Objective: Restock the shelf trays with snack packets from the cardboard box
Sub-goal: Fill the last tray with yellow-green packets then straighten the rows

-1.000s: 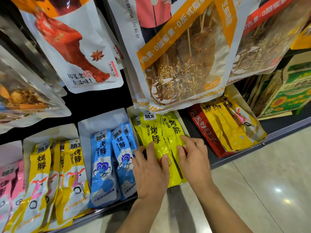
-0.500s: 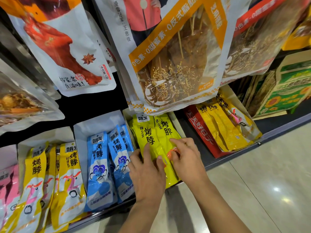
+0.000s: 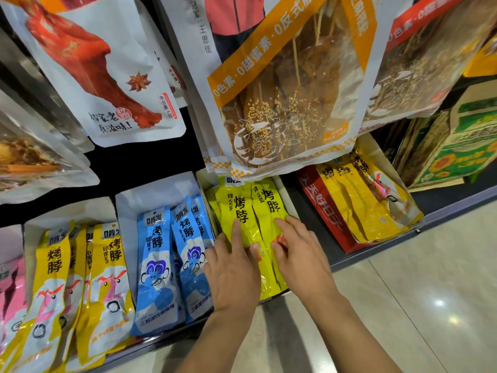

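Note:
Lime-yellow snack packets lie stacked in a white shelf tray at the middle of the bottom shelf. My left hand lies flat on the packets' left side, fingers spread and straight. My right hand presses on the right side of the same stack, fingers extended, with a small orange patch of a packet showing under them. The cardboard box is not in view.
Blue packets fill the tray to the left, yellow-white ones further left. A red box of yellow packets sits to the right. Large hanging bags overhang the trays. Green cartons stand far right; tiled floor lies below.
Both hands stay on the lime-yellow packets and have slid slightly up the stack, flattening it. The view has shifted a little.

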